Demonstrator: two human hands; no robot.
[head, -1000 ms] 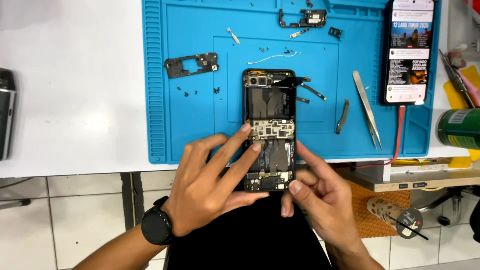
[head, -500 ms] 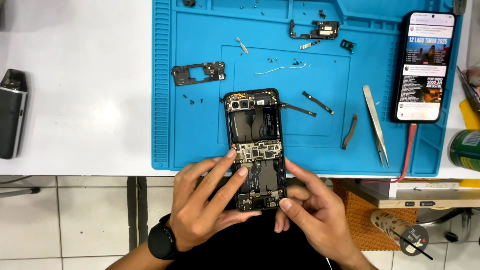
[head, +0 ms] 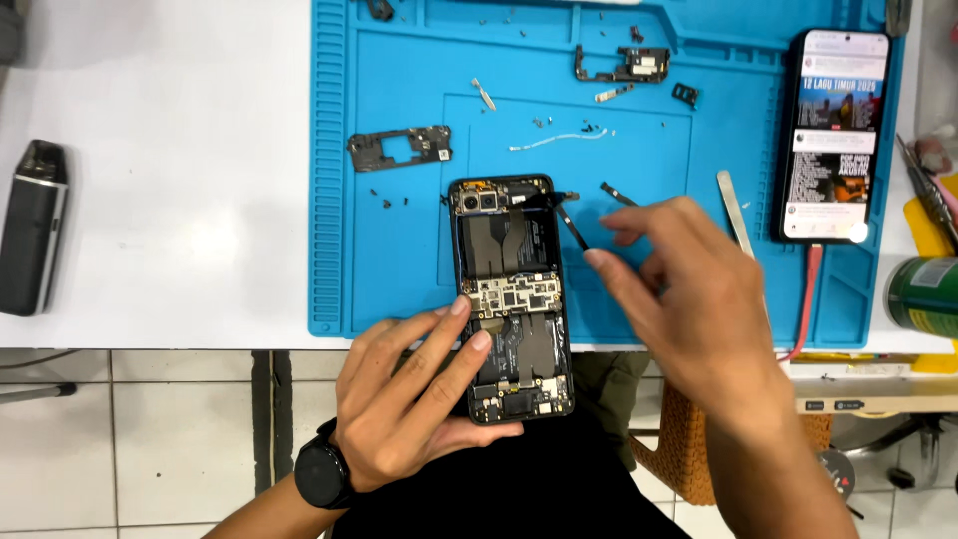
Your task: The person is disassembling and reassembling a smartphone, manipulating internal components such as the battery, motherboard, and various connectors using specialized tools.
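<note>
Head view: left hand (head: 414, 394) clamped on opened phone (head: 511, 299), fingers on its circuit board; right hand (head: 689, 299) just beside it, fingers loosely apart, over blue mat (head: 399, 260)

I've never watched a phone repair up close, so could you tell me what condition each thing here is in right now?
Black opened smartphone: back cover off, circuit boards bared, lower end off the table edge.
Left hand: grips the phone's lower end.
Right hand: raised over the mat, holding nothing visible.
Blue silicone work mat: flat, strewn with screws and parts.
Second smartphone: screen lit, red cable plugged in.
Metal tweezers: lying unused, partly hidden.
Black bracket: removed, lying loose.
</note>
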